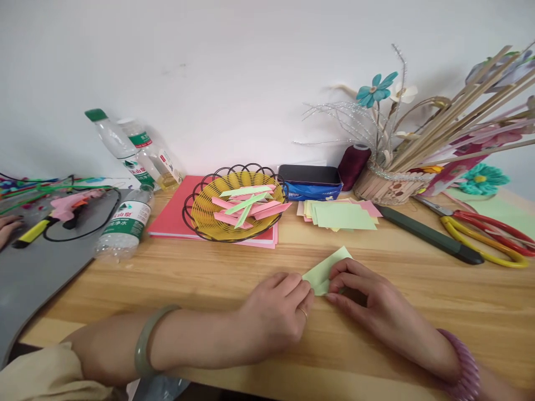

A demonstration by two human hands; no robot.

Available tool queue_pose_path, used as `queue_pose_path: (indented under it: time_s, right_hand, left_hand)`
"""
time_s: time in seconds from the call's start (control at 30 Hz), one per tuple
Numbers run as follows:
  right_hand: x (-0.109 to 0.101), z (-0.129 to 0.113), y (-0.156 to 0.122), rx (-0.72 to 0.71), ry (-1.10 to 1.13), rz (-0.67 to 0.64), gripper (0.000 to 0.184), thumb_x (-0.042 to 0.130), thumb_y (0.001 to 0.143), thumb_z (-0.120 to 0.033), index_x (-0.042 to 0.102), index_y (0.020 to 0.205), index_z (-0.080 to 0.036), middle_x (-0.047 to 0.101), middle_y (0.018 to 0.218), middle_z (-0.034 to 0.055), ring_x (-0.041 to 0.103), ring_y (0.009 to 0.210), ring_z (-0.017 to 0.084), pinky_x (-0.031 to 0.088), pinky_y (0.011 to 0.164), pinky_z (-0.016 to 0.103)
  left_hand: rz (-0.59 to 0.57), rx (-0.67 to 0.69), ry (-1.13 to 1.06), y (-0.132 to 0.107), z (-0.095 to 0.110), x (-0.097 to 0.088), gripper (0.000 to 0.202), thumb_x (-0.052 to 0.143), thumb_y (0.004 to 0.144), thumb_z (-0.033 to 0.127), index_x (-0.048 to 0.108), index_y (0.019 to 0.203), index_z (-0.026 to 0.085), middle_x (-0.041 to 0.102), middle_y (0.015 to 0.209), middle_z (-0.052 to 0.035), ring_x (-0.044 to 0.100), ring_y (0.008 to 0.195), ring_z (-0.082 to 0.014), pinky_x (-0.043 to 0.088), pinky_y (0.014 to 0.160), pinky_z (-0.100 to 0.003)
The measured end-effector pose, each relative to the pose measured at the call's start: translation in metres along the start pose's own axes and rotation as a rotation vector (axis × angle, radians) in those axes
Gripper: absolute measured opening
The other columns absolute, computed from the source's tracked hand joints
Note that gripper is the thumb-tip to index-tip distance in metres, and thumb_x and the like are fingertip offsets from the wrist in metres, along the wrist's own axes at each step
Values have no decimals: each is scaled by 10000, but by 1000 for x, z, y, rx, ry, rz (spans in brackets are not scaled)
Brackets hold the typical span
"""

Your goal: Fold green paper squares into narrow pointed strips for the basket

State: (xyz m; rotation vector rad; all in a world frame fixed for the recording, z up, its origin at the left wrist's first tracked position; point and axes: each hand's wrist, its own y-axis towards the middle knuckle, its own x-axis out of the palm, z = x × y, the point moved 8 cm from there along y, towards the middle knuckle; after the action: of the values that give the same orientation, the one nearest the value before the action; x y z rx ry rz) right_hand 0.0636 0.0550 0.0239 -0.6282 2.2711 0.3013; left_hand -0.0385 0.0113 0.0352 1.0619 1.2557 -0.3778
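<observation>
A light green slip of paper (324,271), folded along one side, lies between my hands just above the wooden table. My left hand (278,309) is closed on its left end, with the fingertips partly hidden behind the knuckles. At the right end, my right hand (363,289) pinches the paper between thumb and fingers. Beyond them sits a loose stack of green, yellow and pink paper slips (345,215). Several folded pink and green paper strips (246,205) rest in a yellow woven basket (200,214) with a dark looped rim.
Under the basket is a red folder (167,217). Plastic bottles (125,223) stand at the left, near a grey mat (54,267) and another person's hand (7,228). At the right lie a dark green cutter (430,234) and scissors (485,234), before a stick-covered pot (388,186).
</observation>
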Motion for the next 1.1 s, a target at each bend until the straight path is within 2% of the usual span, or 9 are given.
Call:
queue_pose_path:
  time_s: [0.3, 0.5, 0.63, 0.77, 1.0, 1.1]
  right_hand:
    - [-1, -5, 2, -12, -108, 120, 147, 451, 818, -185, 497, 679, -201, 521, 781, 30, 524, 714, 154, 448, 646, 300]
    - [0, -6, 0, -24, -163, 164, 126, 464, 790, -162, 477, 673, -206, 515, 780, 33, 526, 718, 163, 448, 646, 308]
    - [0, -5, 1, -22, -157, 162, 129, 466, 788, -154, 465, 669, -204, 506, 781, 33, 517, 714, 159, 444, 643, 309]
    - [1, -5, 2, -12, -136, 148, 134, 457, 794, -155, 460, 668, -200, 498, 778, 40, 506, 709, 163, 442, 637, 318]
    - [2, -4, 2, 10, -118, 130, 140, 450, 799, -160, 458, 665, -199, 496, 787, 45, 503, 721, 170, 437, 651, 333]
    - [2, -3, 2, 15, -118, 137, 139, 447, 801, -162, 457, 668, -199, 496, 792, 44, 503, 726, 171, 435, 656, 335]
  left_hand:
    - [66, 56, -17, 0, 6, -5, 247, 382, 834, 37, 588, 707, 85, 598, 812, -112, 541, 798, -209, 491, 672, -337]
    - [5, 70, 8, -1, 7, -1, 246, 363, 849, 44, 591, 762, 78, 599, 828, -118, 541, 785, -192, 489, 690, -338]
    - [24, 68, 39, 1, 7, -7, 273, 316, 870, 61, 589, 863, 49, 596, 802, -123, 555, 797, -202, 497, 681, -335]
    - [32, 68, 42, 3, 7, -9, 247, 347, 882, 90, 560, 992, 29, 579, 751, -94, 569, 776, -200, 507, 670, -331]
    - [36, 55, 42, 2, 8, -3, 197, 409, 877, 97, 593, 917, 42, 578, 746, -88, 562, 759, -197, 513, 645, -321]
    - [30, 54, 49, 1, 8, -2, 204, 409, 879, 104, 590, 951, 42, 580, 763, -90, 556, 767, -196, 513, 652, -322]
